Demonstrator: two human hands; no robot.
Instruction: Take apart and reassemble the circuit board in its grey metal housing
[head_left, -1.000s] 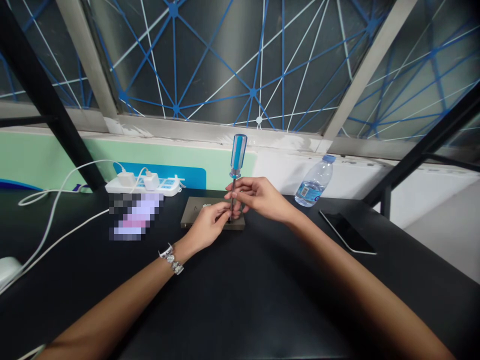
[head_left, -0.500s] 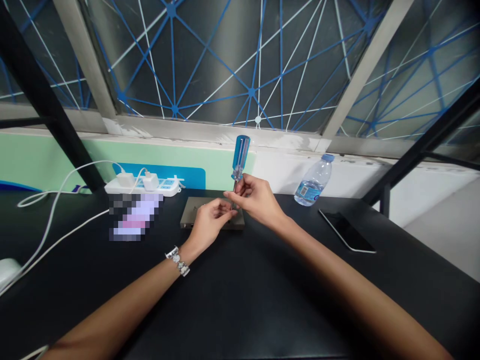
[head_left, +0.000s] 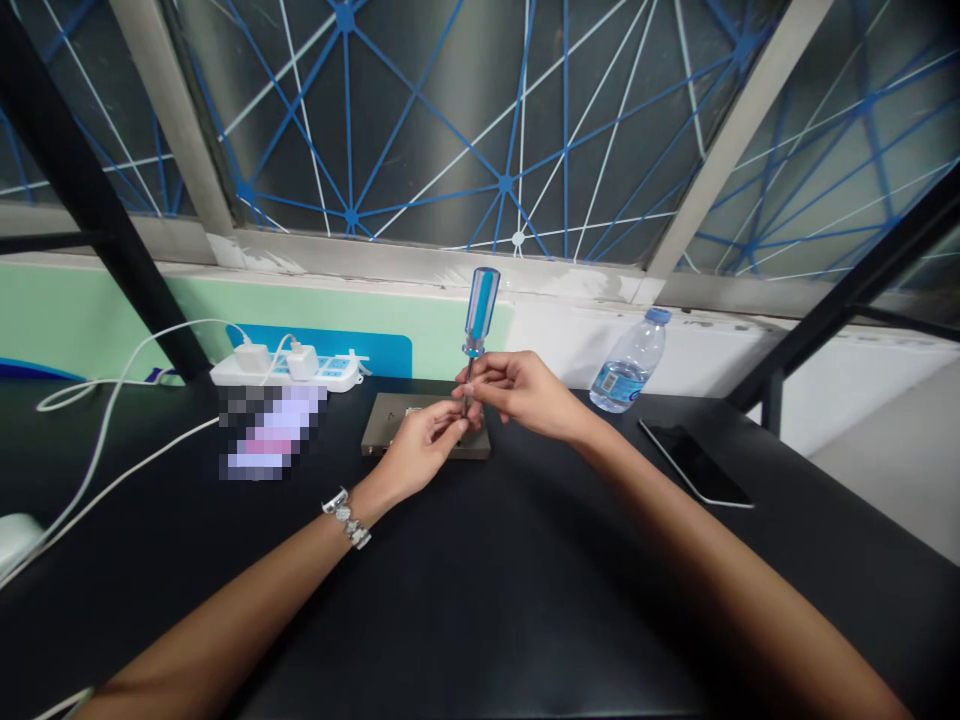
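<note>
A screwdriver (head_left: 482, 305) with a clear and blue handle stands nearly upright, handle up, over a flat grey-brown metal box (head_left: 381, 418). My right hand (head_left: 529, 395) is closed on its shaft below the handle, with thumb and fingers pinching the metal. At the lower end of the shaft, my left hand (head_left: 421, 447) pinches around the tip; whether a small part sits there is hidden by the fingers. The left hand lies over the box and covers much of its top. A silver bracelet (head_left: 346, 517) circles the left wrist.
Behind the left side lies a white power strip (head_left: 334, 373) with plugs and white cables (head_left: 112, 400). A blurred-out patch (head_left: 277, 435) is before it. To the right stand a water bottle (head_left: 626, 365) and a dark-screened phone (head_left: 690, 460) on the black table (head_left: 480, 600).
My right hand's fingers have shifted and spread a little along the shaft, and the screwdriver's handle has turned slightly. The left hand stays at the tip.
</note>
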